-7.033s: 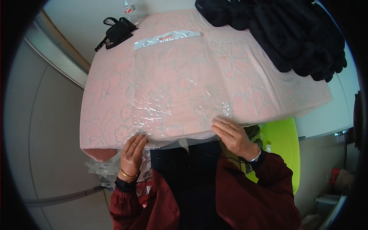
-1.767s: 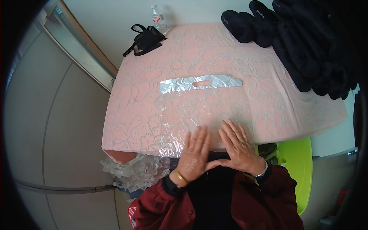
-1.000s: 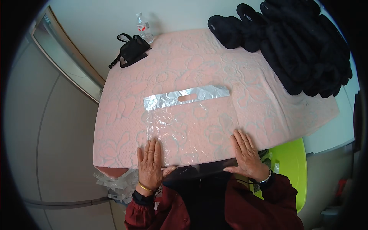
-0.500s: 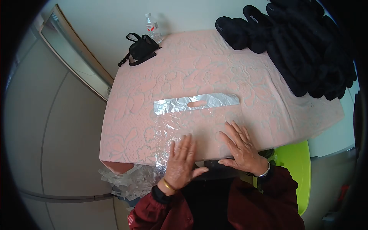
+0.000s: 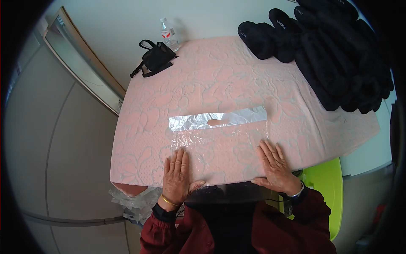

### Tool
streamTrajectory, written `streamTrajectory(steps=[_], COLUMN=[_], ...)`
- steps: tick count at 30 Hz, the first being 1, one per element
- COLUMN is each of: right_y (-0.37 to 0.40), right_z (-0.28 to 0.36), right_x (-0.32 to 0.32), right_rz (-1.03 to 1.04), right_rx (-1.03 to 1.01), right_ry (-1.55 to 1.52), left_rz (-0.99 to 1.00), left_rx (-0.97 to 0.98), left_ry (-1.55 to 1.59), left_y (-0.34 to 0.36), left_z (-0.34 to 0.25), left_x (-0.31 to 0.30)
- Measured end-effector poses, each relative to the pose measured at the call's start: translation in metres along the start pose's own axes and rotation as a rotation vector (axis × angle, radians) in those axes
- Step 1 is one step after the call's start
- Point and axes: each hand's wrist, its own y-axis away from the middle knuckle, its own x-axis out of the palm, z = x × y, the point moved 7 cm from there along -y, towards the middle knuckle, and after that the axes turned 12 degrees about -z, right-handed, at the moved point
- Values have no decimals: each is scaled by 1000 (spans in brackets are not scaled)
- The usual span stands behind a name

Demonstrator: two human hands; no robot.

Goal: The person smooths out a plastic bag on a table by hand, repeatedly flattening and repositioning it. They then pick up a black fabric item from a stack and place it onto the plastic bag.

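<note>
A clear plastic bag [image 5: 220, 146] lies flat on the pink patterned cloth. Along its far edge runs a silvery white band [image 5: 247, 115] with an oval handle hole. My left hand [image 5: 176, 175] rests palm down at the bag's left side, fingers stretched forward and thumb pointing inward. On the bag's right side my right hand [image 5: 275, 167] lies flat too, its fingers pointing away from me. Neither hand grips anything. The bag's near end is hard to make out at the table edge.
Dark padded items [image 5: 334, 63] are piled at the back right. A black pouch with straps [image 5: 157, 58] and a plastic bottle [image 5: 169, 36] stand at the back left. Below the near edge are crumpled clear bags [image 5: 133, 201] on the left and a lime-green bin [image 5: 332, 186] on the right.
My hands have moved apart, the left one outward to the left and the right one slightly to the right. The plastic between them looks flatter.
</note>
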Motion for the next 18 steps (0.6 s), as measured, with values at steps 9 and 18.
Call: streamTrajectory(steps=[9,18], right_y=[7,35], right_z=[-7,-2], right_x=[-10,-29], right_rz=[-121,-346], right_rx=[7,147], right_ry=[-120,-276], left_rz=[-83,-238], left_rx=[-87,-341], left_ry=[-97,379], left_y=[21,17], left_z=[25,29], left_x=[-14,-27])
